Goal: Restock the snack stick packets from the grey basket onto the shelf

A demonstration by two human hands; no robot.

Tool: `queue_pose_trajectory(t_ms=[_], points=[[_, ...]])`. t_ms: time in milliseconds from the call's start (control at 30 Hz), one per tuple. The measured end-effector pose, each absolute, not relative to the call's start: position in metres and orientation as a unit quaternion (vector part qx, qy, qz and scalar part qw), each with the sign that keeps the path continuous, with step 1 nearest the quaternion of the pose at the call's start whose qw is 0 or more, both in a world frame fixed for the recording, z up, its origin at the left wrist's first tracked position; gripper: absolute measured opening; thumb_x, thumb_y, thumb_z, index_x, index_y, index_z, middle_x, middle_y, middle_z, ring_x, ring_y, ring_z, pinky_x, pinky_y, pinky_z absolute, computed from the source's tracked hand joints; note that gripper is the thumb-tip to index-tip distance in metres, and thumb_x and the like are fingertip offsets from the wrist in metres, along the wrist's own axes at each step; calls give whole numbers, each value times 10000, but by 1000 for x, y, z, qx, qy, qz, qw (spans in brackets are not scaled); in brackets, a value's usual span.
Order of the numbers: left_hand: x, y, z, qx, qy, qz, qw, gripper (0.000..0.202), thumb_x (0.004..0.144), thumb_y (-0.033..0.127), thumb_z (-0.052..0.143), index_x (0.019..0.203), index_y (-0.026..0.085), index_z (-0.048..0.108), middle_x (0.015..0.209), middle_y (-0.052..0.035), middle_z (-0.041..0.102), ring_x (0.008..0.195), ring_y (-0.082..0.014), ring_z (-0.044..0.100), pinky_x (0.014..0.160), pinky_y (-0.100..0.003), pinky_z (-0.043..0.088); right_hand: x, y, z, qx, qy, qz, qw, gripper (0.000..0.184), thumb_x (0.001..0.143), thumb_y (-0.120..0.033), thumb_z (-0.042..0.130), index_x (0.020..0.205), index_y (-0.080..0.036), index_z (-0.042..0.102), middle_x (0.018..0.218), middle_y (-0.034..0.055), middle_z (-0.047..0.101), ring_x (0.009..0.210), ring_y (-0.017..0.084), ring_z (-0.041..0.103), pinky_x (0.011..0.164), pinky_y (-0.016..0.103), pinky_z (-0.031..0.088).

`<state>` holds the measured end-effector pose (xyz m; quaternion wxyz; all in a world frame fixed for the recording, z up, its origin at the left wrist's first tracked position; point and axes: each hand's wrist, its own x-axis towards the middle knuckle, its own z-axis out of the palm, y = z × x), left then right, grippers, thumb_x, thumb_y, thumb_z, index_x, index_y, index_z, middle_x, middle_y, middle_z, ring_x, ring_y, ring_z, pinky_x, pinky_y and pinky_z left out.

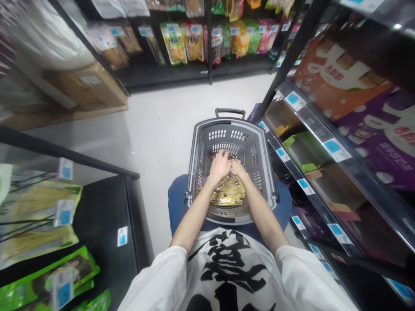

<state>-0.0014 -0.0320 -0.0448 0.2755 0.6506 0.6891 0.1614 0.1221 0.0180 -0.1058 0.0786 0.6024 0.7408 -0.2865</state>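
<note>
A grey shopping basket (193, 155) stands between my knees, and both my hands reach down into it. Shiny gold packets (228, 190) lie inside it, with darker wrapped goods partly hidden under my hands. My left hand (221, 164) is over the goods, its fingers stretched forward and apart. Close beside it, my right hand (237, 167) has its fingers curled in among the packets; what they hold, if anything, is hidden.
Shelves with boxed goods (337, 77) rise close on my right. Bagged snacks (175, 43) line the shelf ahead. A cardboard box (87, 88) sits at the far left, with hanging packets (39, 216) nearer on the left. Pale floor (158, 129) lies beside the basket.
</note>
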Motion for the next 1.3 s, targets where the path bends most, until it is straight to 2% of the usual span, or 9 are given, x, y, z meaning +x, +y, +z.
queue_pose_trajectory(t_ms=[100, 167, 267, 367, 500, 633, 767, 933, 1300], points=[[0, -27, -42, 582, 710, 284, 276, 547, 1022, 272, 475, 1534, 93, 404, 1627, -230, 351, 1525, -280, 407, 1299, -397, 367, 124, 25, -84, 631, 716, -295, -43, 384, 1059, -341, 530, 1344, -90, 588, 1200, 184, 700, 1130, 305, 682, 1006, 462, 542], [2, -23, -44, 531, 709, 348, 306, 557, 1020, 312, 504, 1518, 87, 394, 1562, -243, 453, 1416, -248, 546, 1235, -365, 448, 121, 22, -72, 617, 715, -304, -125, 395, 1041, -294, 504, 1373, -89, 567, 1264, 210, 686, 1218, 331, 644, 1062, 444, 501], [2, -16, -52, 461, 685, 430, 365, 464, 1016, 323, 536, 1430, 121, 482, 1418, -191, 627, 1194, -182, 698, 1077, -293, 558, 112, 14, -61, 560, 721, -342, -224, 425, 983, -219, 525, 1394, -131, 585, 1414, 177, 631, 1353, 298, 560, 1170, 406, 425], [-3, -12, -61, 394, 662, 505, 389, 405, 1004, 278, 556, 1380, 128, 557, 1390, -152, 665, 1212, -171, 692, 1095, -288, 546, 103, 11, -59, 504, 696, -423, -288, 454, 941, -222, 565, 1382, -125, 615, 1376, 147, 676, 1285, 253, 618, 1156, 375, 455], [-8, -7, -68, 319, 623, 578, 420, 406, 998, 238, 587, 1381, 102, 584, 1356, -152, 684, 1216, -190, 692, 1113, -368, 558, 98, 15, -63, 469, 605, -544, -345, 491, 874, -420, 697, 1261, -117, 686, 1137, 115, 780, 1033, 223, 734, 992, 355, 570], [-4, -4, -73, 276, 587, 615, 447, 378, 979, 284, 659, 1314, 113, 621, 1281, -125, 701, 1171, -209, 700, 1083, -451, 582, 102, 16, -66, 486, 487, -601, -407, 567, 692, -535, 849, 1063, -122, 736, 910, 107, 797, 793, 214, 738, 826, 352, 597], [0, -6, -76, 278, 571, 619, 463, 290, 938, 300, 726, 1157, 116, 683, 1189, -90, 712, 1122, -197, 693, 1066, -451, 584, 104, 16, -65, 506, 397, -615, -457, 516, 561, -478, 938, 902, -133, 763, 768, 67, 773, 649, 169, 669, 664, 295, 547], [2, -9, -75, 284, 569, 604, 480, 256, 933, 294, 731, 1107, 112, 687, 1133, -76, 708, 1075, -186, 688, 1022, -427, 596, 103, 17, -63, 516, 328, -617, -496, 345, 607, -365, 908, 836, -140, 783, 728, 20, 753, 601, 116, 604, 580, 233, 484], [7, -16, -73, 282, 567, 540, 554, 307, 938, 285, 726, 1185, 116, 659, 1063, -60, 703, 959, -158, 696, 905, -360, 626, 106, 19, -68, 534, 237, -613, -531, 230, 658, -180, 845, 868, -134, 766, 781, 39, 780, 668, 154, 686, 671, 268, 581]])
